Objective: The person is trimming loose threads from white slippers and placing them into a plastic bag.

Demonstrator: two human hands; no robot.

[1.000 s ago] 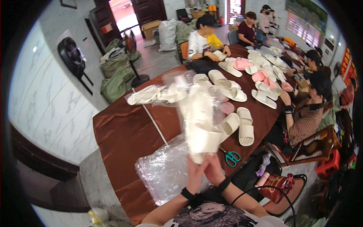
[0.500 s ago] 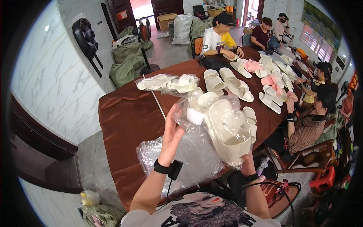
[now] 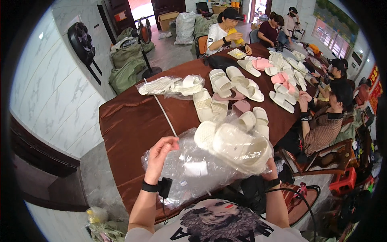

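A pair of cream slide slippers (image 3: 242, 147) lies in a clear plastic bag (image 3: 219, 159), tilted in front of me above the near table edge. My right hand (image 3: 271, 169) grips the bagged slippers at their near right end, its fingers partly hidden behind them. At the bag's left side my left hand (image 3: 159, 156) is closed, thumb and fingers pinching the film's edge. Below, a stack of flat clear bags (image 3: 173, 195) spreads over the table edge. A white paper slip (image 3: 196, 168) shows through the film between my hands.
Packed slippers (image 3: 171, 85) lie ahead on the brown-covered table (image 3: 129, 137). Loose cream slippers (image 3: 221, 84) and pink slippers (image 3: 263, 63) spread to the right. Co-workers sit along the far and right sides. A standing fan (image 3: 145, 40) and a wooden chair (image 3: 326, 161) stand nearby.
My left hand has come down and left, and its spread fingers have closed. The bagged slippers have tilted flatter, and their film now stretches left. A far co-worker's hand has risen off the table.
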